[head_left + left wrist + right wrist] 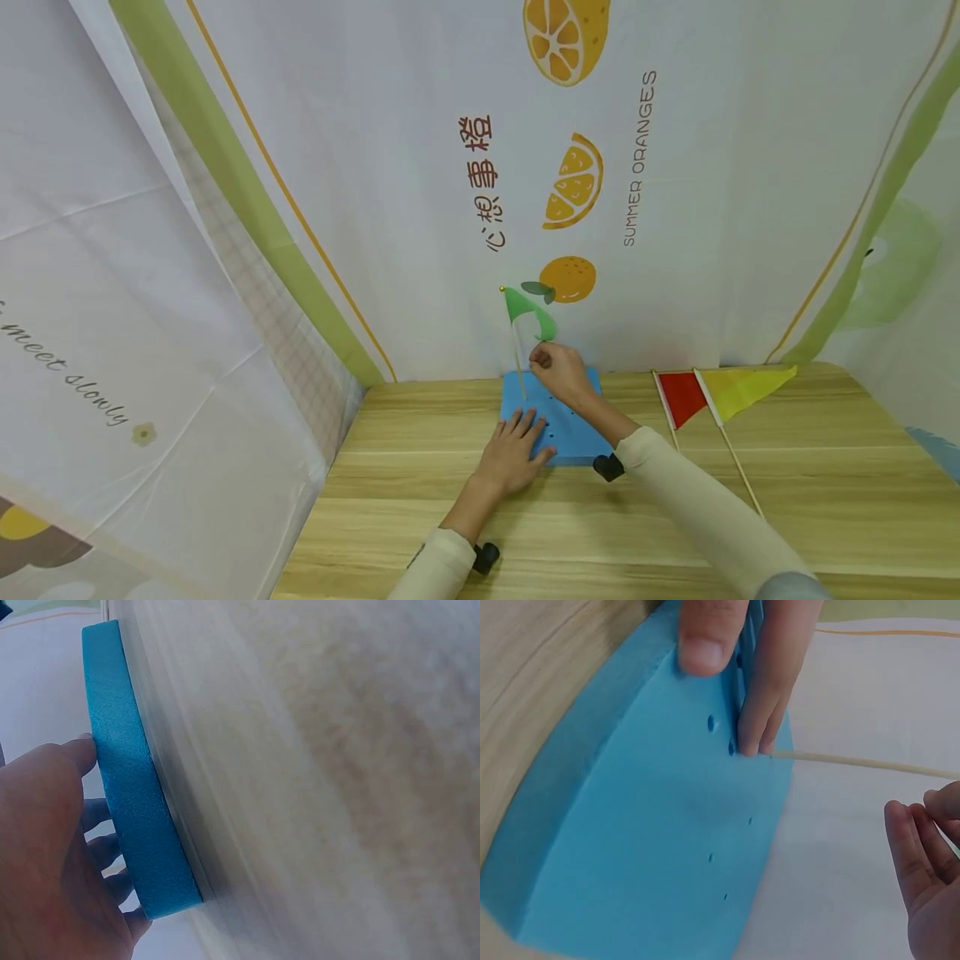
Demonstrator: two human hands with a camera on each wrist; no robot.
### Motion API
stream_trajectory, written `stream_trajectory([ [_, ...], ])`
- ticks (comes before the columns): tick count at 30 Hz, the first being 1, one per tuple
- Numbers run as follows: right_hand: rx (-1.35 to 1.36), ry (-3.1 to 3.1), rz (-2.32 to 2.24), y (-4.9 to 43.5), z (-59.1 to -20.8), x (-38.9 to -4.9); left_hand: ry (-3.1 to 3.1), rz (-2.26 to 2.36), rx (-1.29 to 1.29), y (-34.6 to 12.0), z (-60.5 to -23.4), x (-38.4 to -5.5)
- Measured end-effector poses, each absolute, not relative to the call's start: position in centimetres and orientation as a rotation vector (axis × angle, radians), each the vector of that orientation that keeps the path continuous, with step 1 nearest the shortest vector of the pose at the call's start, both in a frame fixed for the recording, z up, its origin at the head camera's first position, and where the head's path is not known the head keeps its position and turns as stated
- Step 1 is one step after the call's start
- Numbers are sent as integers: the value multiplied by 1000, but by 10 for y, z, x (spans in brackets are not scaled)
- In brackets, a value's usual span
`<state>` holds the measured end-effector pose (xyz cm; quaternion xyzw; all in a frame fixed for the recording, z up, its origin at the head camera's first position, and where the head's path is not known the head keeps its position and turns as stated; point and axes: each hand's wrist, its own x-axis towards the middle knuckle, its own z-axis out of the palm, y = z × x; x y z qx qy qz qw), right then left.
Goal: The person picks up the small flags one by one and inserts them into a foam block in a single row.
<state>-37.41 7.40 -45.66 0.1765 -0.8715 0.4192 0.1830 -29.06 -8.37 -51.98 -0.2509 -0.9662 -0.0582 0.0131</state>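
A blue foam block [573,437] with small holes in its top lies near the back edge of the table. One thin wooden stick [855,762] stands in it, bearing a green pennant flag [522,305] whose tip curls downward. My left hand [513,450] rests on the block's left part, fingers spread and extended beside the foot of the stick. Raised over the block, my right hand [562,371] is just right of the stick and below the flag's tip. Its fingers are loosely bent, thumb close to them; in the right wrist view, the stick passes apart from them.
To the right lie a red flag [681,400] and a yellow flag [742,390] on sticks, side by side on the wooden table [420,467]. A printed white curtain [420,208] hangs right behind the table, with another cloth [172,333] along the left.
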Motion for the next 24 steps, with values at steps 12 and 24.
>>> stream_trajectory([
  [12,471,-2449,1164,112,-464,-360,-2983,-162,-782,-85,-522,-291],
  [24,444,-2449,1211,158,-466,-344,-2985,-209,-780,-86,-524,-294],
])
